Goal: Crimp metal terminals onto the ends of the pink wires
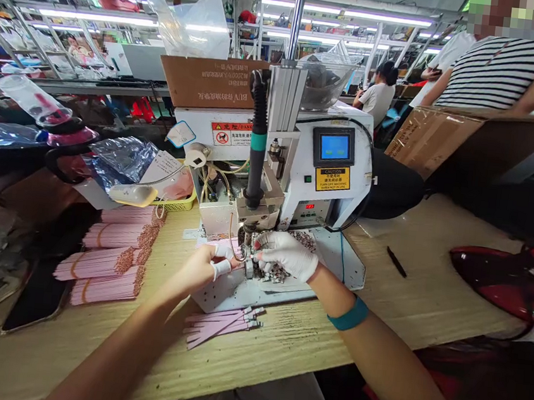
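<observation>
Nearest the camera are the person's forearms (140, 320), reaching over the bench (289, 349); the right one wears a teal band (349, 313).

Left hand (213, 262): white covers on some fingers, fingertips drawn narrow at the foot of the press (252, 214). Right hand (287, 255): white covering, fingers curled narrow at the same point from the other side. Whether either grips a piece cannot be told.

Loose pink strips (215, 328) lie fanned on the bench just in front of the base plate (213, 296), small metal ends to the right. Banded bundles (98, 265) lie to the left, brownish ends to the right. Small metal pieces (276, 274) are heaped on the plate beside the right hand.

Handling, as judged: strips light, thin and flexible, likely to slide over one another; best pinched flat near the end being worked. Metal pieces: light, hard, easily scattered; fingertip pick-up advised.

Containers: the carton (212, 86) has a clear bag (197, 27) rising from it. The clear tub (327, 85) holds dark contents, unidentified. The yellow basket (183, 203) is partly hidden; contents uncertain.
</observation>
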The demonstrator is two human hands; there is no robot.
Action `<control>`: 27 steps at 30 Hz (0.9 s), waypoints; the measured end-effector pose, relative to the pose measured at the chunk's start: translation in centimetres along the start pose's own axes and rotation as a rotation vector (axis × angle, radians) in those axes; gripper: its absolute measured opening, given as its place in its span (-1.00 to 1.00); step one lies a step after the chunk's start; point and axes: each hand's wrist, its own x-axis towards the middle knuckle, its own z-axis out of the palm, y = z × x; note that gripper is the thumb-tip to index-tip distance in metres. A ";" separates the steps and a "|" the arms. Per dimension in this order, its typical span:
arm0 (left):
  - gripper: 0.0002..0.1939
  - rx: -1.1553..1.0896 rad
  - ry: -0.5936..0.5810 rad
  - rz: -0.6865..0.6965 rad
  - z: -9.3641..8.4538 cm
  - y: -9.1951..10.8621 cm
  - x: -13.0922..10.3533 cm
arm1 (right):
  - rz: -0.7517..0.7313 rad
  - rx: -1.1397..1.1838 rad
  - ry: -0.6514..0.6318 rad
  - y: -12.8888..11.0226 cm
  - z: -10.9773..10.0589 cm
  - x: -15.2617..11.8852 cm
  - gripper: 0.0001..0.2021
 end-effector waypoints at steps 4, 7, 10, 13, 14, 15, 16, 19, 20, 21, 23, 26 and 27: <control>-0.71 0.007 0.017 0.026 0.0 -0.4 0.3 | 0.004 -0.034 -0.033 0.3 0.0 0.3 -0.72; -0.71 0.020 0.038 0.013 0.0 -0.5 0.3 | 0.024 -0.067 -0.036 0.5 0.0 0.4 -0.75; -0.69 0.028 0.043 -0.012 0.1 -0.4 0.3 | 0.032 -0.085 -0.016 0.5 0.2 0.5 -0.78; -0.69 0.029 0.047 -0.010 0.2 -0.3 0.3 | 0.031 -0.104 0.009 0.4 0.5 0.3 -0.81; -0.70 0.030 0.045 -0.006 0.2 -0.3 0.4 | 0.032 -0.109 0.017 0.3 0.6 0.3 -0.82; -0.71 0.031 0.043 0.000 0.2 -0.4 0.4 | 0.032 -0.113 0.023 0.3 0.7 0.3 -0.84; -0.71 0.034 0.039 0.008 0.2 -0.4 0.5 | 0.033 -0.116 0.028 0.3 0.8 0.3 -0.85; -0.72 0.044 0.038 0.025 0.2 -0.5 0.6 | 0.028 -0.125 0.040 0.4 0.9 0.2 -0.85; -0.70 0.049 0.045 0.027 0.2 -0.5 0.6 | 0.025 -0.129 0.042 0.4 0.9 0.2 -0.85; -0.68 0.055 0.058 0.025 0.1 -0.5 0.6 | 0.023 -0.131 0.043 0.4 0.9 0.2 -0.85; -0.65 0.059 0.076 0.014 0.1 -0.4 0.5 | 0.027 -0.130 0.043 0.3 0.9 0.1 -0.86; -0.65 0.033 0.061 0.025 0.0 -0.3 0.4 | 0.048 -0.111 0.036 0.0 1.1 -0.1 -0.86; -0.67 0.022 0.051 0.038 0.0 -0.4 0.4 | 0.057 -0.105 0.033 -0.1 1.1 -0.1 -0.86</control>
